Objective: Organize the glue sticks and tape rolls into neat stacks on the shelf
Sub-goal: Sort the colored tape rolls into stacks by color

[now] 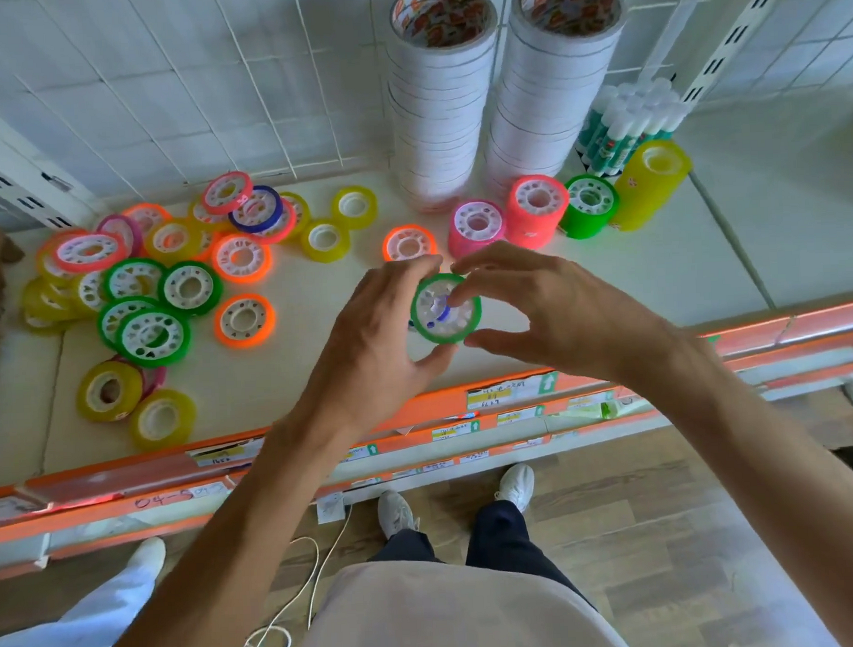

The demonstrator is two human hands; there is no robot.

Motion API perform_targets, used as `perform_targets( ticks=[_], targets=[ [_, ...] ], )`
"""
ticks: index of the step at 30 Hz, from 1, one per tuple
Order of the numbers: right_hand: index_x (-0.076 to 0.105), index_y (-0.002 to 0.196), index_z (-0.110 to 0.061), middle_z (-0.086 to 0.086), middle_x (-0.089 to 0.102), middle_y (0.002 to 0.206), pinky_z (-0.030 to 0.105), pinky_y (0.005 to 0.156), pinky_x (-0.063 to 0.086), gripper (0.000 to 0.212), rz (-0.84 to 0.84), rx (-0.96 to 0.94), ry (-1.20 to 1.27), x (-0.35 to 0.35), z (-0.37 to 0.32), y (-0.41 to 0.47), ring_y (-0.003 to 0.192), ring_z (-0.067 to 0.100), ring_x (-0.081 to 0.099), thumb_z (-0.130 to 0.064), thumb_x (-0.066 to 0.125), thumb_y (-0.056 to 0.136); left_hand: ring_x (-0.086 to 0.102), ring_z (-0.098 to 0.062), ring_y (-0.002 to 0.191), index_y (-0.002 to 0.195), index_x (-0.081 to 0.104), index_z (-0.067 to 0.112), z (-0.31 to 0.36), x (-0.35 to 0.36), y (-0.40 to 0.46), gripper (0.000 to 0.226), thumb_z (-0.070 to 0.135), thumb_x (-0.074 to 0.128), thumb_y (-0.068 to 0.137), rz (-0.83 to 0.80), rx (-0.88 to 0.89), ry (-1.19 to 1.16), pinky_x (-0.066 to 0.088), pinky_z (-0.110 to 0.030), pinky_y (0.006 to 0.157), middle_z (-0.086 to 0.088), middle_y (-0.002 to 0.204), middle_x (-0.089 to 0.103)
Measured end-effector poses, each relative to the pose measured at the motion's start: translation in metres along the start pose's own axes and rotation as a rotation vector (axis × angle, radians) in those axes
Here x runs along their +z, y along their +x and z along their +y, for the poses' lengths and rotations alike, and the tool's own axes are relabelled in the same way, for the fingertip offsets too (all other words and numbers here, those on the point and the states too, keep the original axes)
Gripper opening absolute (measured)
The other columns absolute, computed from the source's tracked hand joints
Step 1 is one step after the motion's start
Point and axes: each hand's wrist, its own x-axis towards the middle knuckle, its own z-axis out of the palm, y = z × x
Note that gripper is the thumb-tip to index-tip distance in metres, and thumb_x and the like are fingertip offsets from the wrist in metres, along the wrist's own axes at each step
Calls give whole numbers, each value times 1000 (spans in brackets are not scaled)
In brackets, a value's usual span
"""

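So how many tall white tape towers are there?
2. One white tape tower stands at the back of the shelf, and the second tower stands right beside it, next to the glue sticks. None seem hidden.

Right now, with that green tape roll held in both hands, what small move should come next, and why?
Probably carry the green plastic tape roll, held by the left hand and right hand, back and right onto the short green stack beside the pink stack: same colour, already upright in the sorted row.
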Motion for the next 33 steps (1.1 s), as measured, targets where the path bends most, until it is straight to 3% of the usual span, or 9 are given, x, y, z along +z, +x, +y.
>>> perform_targets(
  ticks=[8, 13, 16, 19, 24, 27, 30, 33],
  targets=[
    [70, 103, -19, -2, 61, 128, 39, 77, 57, 34, 72, 82, -124, -28, 25, -35, 102, 16, 64, -42, 77, 79, 59, -19, 106, 129, 56, 8, 36, 30, 44, 65, 17, 86, 72, -106, 154, -20, 42, -20, 89, -4, 119, 65],
    [71, 99, -17, 1, 62, 125, 36, 80, 56, 32, 50, 117, -186, -50, 48, -41, 99, 21, 65, -34, 85, 75, 62, -24, 103, 128, 57, 5, 54, 45, 66, 62, 15, 85, 74, -93, 200, -6, 48, -30, 86, -6, 117, 65],
    [70, 101, -18, -1, 62, 130, 31, 86, 50, 32, 29, 148, -221, -68, 63, -41, 107, 20, 63, -34, 83, 77, 62, -26, 102, 132, 55, 7, 57, 50, 74, 66, 17, 85, 74, -88, 168, 42, 48, -32, 81, -7, 119, 64],
    [69, 103, -21, -2, 61, 125, 32, 88, 47, 31, 19, 171, -256, -89, 82, -35, 106, 22, 61, -37, 80, 79, 62, -29, 100, 133, 55, 8, 57, 53, 79, 63, 20, 81, 76, -59, 143, 105, 41, -25, 77, -8, 117, 63],
    [60, 108, -22, 1, 60, 109, 41, 83, 48, 45, 16, 153, -295, -108, 117, -11, 101, 26, 52, -46, 76, 74, 59, -28, 103, 129, 57, 11, 60, 55, 85, 54, 26, 71, 79, -38, 92, 131, 47, -35, 86, -6, 113, 62],
    [56, 114, -20, 4, 59, 106, 36, 83, 42, 50, -36, 173, -287, -112, 135, 0, 102, 26, 49, -43, 78, 74, 59, -28, 106, 127, 58, 12, 62, 58, 85, 51, 28, 69, 81, -11, 59, 155, 49, -45, 88, -5, 113, 62],
    [54, 119, -19, 5, 58, 109, 32, 82, 39, 53, -82, 167, -261, -113, 149, 6, 103, 24, 50, -34, 79, 75, 60, -28, 108, 126, 59, 11, 63, 62, 83, 50, 23, 74, 80, 15, 46, 185, 47, -36, 91, -7, 117, 62],
    [50, 128, -21, 5, 58, 116, 37, 91, 45, 59, -130, 164, -220, -111, 154, 11, 109, 23, 51, -29, 78, 76, 60, -28, 111, 124, 61, 8, 65, 66, 81, 48, 22, 74, 80, 22, 24, 205, 43, -30, 93, -9, 117, 62]
  ],
)
